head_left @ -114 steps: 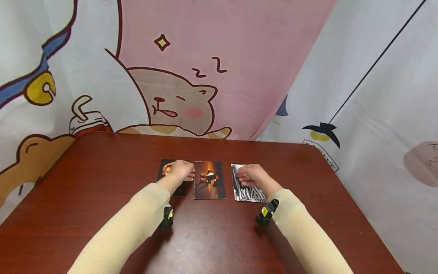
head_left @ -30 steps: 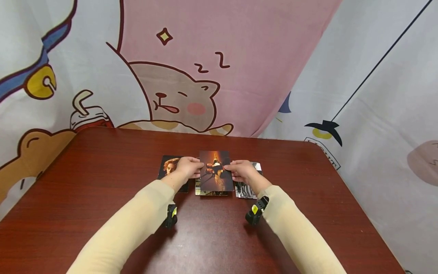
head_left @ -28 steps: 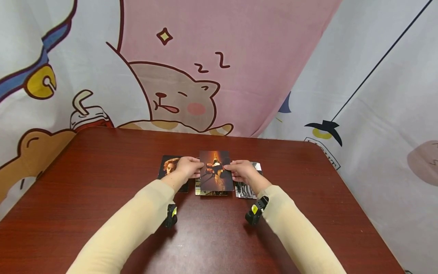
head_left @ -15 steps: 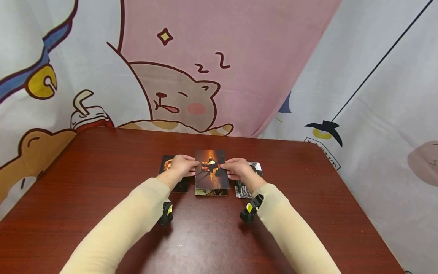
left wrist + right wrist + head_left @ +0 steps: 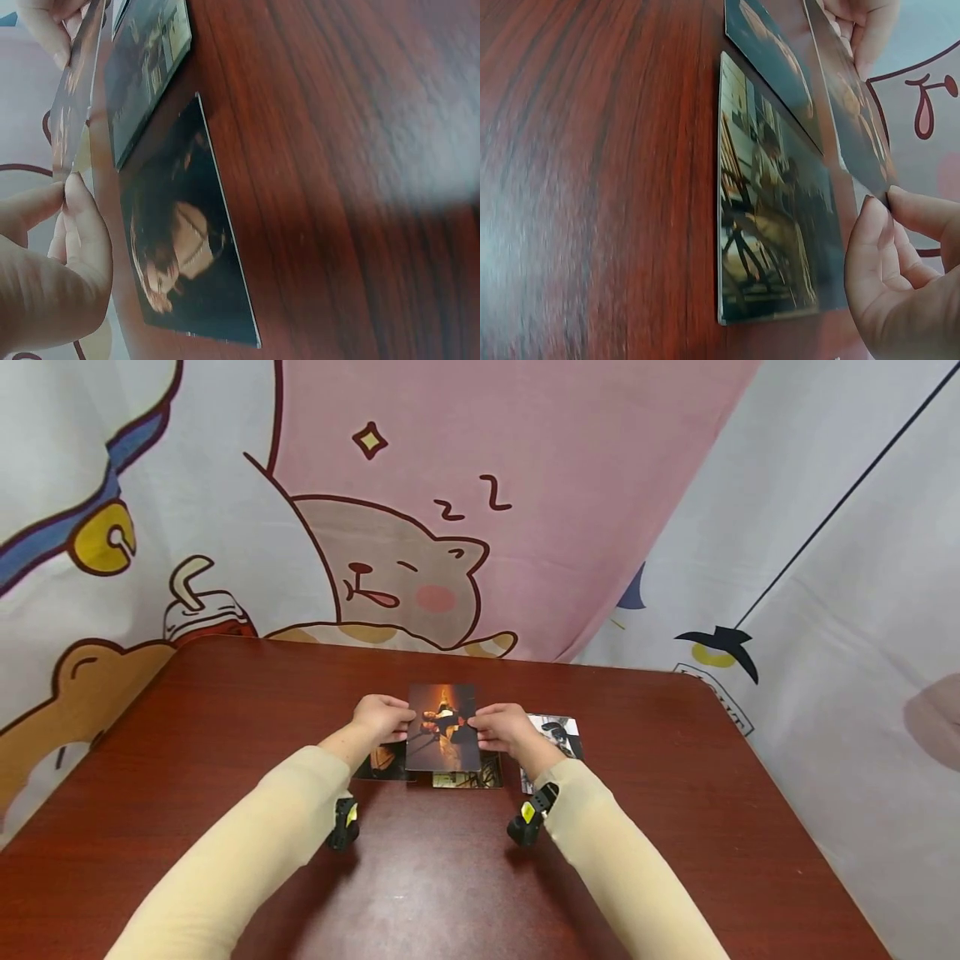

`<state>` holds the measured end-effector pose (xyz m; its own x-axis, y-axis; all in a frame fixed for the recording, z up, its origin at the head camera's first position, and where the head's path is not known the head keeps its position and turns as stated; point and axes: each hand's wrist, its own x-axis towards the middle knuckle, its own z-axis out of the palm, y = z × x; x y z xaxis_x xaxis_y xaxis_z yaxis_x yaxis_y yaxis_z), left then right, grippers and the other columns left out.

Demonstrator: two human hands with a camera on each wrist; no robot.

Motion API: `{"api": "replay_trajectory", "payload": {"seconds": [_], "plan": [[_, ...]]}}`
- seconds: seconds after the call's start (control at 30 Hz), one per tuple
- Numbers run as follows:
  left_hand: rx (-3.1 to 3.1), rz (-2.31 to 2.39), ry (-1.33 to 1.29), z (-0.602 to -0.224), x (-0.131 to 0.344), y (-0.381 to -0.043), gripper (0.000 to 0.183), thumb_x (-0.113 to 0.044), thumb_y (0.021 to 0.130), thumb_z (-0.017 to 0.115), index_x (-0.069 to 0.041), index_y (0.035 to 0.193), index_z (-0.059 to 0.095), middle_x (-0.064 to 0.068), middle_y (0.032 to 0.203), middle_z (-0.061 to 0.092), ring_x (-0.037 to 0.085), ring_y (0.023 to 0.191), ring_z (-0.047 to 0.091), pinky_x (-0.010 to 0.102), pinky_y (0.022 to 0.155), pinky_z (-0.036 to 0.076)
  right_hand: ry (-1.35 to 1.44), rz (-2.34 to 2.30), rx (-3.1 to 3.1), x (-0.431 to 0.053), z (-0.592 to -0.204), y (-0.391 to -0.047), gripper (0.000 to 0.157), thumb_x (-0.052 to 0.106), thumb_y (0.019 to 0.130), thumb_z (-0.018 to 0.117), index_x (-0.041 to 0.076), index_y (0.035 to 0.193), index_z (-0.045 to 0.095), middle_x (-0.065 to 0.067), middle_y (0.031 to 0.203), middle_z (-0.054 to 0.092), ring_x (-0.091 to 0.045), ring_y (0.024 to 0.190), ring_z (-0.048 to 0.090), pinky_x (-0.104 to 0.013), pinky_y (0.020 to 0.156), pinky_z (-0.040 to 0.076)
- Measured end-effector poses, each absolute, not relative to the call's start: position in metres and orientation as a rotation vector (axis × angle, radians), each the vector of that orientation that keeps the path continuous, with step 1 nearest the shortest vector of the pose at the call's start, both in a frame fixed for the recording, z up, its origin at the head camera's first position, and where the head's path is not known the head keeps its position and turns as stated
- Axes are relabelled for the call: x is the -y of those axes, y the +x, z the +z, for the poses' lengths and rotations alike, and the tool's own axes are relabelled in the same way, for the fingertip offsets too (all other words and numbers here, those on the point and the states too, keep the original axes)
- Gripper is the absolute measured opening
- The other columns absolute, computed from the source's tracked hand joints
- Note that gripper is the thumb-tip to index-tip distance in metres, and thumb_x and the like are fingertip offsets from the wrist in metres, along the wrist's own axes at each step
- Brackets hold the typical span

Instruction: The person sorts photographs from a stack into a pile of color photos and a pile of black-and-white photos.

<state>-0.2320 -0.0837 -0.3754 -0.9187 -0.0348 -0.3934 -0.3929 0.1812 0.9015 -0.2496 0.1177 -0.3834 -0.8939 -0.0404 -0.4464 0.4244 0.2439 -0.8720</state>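
Observation:
A picture card (image 5: 442, 745) showing two figures in orange light is held up off the table between both hands. My left hand (image 5: 375, 718) pinches its left edge between thumb and fingers. On the opposite edge, my right hand (image 5: 506, 727) has the same pinching grip. A dark portrait card (image 5: 187, 247) lies on the left, partly covered by the raised card in the head view. In the middle rests another picture card (image 5: 765, 195) with a figure and dark railings. Black-and-white cards (image 5: 564, 732) lie on the right, partly behind my right hand.
The reddish-brown wooden table (image 5: 442, 868) spreads out around the cards. Behind its far edge hangs a cartoon-printed cloth (image 5: 562, 510). Black wrist cameras (image 5: 343, 825) sit at both cuffs.
The orange-lit card lay in the middle at first, with hands over the outer cards. Both hands took and lifted it, uncovering another card, then carried it left toward the portrait card.

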Motion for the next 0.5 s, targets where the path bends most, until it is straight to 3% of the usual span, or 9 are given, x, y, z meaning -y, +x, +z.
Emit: {"api": "replay_trajectory", "payload": {"seconds": [0.23, 0.5], "plan": [[-2.226, 1.744, -0.424, -0.374, 0.096, -0.230, 0.035, -0.006, 0.090, 0.055, 0.005, 0.123, 0.054, 0.010, 0.098, 0.060, 0.008, 0.068, 0.056, 0.017, 0.058, 0.055, 0.334, -1.674, -2.149, -0.104, -0.382, -0.250, 0.029, 0.004, 0.085, 0.063, -0.002, 0.113, 0.059, 0.002, 0.064, 0.053, -0.007, 0.053, 0.052, -0.019, 0.051, 0.053], [-2.264, 1.744, -0.435, -0.376, 0.108, -0.230, 0.034, -0.004, 0.089, 0.056, 0.008, 0.120, 0.054, 0.004, 0.080, 0.058, 0.007, 0.062, 0.054, 0.017, 0.055, 0.054, 0.331, -1.658, -2.139, -0.091, -0.383, -0.250, 0.027, 0.004, 0.085, 0.063, -0.002, 0.112, 0.060, 0.001, 0.064, 0.055, -0.008, 0.052, 0.053, -0.020, 0.053, 0.054]]}}
